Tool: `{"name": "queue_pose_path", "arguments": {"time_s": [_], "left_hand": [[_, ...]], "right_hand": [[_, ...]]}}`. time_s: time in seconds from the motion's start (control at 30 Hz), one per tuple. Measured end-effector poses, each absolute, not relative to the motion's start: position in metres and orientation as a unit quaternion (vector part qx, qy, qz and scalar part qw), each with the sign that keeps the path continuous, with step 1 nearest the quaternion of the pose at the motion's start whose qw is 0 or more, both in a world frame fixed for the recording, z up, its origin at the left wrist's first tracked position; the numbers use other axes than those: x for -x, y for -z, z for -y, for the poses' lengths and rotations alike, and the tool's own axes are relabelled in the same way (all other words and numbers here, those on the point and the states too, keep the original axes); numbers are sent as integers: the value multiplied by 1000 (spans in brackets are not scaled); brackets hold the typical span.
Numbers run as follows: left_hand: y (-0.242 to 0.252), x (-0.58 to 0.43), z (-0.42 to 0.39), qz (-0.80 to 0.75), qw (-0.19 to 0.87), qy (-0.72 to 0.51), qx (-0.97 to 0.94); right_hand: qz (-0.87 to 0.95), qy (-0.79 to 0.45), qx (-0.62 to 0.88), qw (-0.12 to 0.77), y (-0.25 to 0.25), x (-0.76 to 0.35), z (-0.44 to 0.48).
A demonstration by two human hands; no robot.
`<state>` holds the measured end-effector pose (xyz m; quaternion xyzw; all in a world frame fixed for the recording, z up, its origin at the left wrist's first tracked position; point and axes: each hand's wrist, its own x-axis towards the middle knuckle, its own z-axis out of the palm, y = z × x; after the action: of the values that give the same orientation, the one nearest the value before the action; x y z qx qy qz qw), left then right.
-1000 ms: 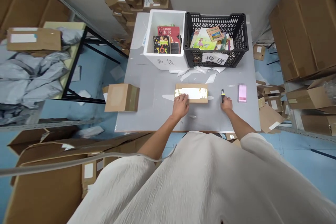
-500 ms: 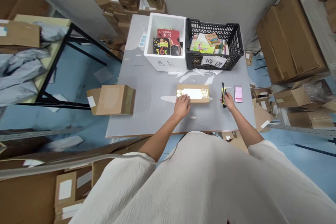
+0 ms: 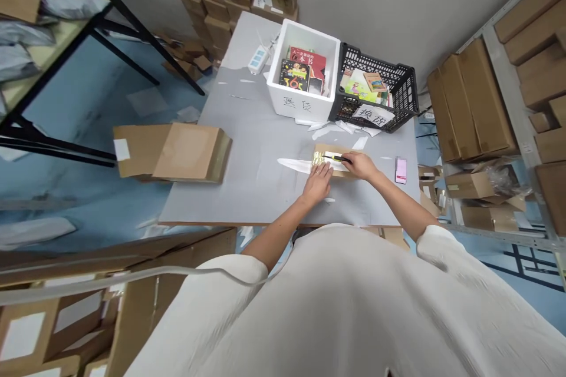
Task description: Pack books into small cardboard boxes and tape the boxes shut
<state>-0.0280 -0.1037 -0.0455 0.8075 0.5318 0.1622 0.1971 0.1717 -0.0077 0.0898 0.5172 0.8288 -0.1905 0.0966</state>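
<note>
A small taped cardboard box [image 3: 338, 173] with a white label lies on the grey table. My left hand [image 3: 318, 184] rests on its near left part, fingers stretched out over the edge. In my right hand [image 3: 360, 165] is a yellow and black box cutter [image 3: 339, 158], gripped at the handle. Its tip points left and lies over the shiny tape at the left part of the box top. Whether the blade touches the tape I cannot tell.
Behind stand a white foam box [image 3: 300, 105] and a black plastic crate [image 3: 398, 123], both with books. A phone [image 3: 400, 171] lies on the right. An open carton [image 3: 190, 150] sits at the table's left edge. Paper scraps and a power strip [image 3: 259, 60] are on the table [image 3: 247, 129].
My right hand has brought the box cutter from beside the phone leftward onto the small box. My left hand stays on the box. The view has turned slightly.
</note>
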Motion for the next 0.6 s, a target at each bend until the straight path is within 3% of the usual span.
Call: {"name": "queue_pose_path", "arguments": {"time_s": [0.23, 0.6], "left_hand": [[47, 25, 104, -527, 183, -181, -810], [51, 25, 103, -516, 179, -187, -816]], "right_hand": [[-840, 130, -495, 180, -97, -141, 6], [-831, 119, -507, 195, -103, -133, 11]]}}
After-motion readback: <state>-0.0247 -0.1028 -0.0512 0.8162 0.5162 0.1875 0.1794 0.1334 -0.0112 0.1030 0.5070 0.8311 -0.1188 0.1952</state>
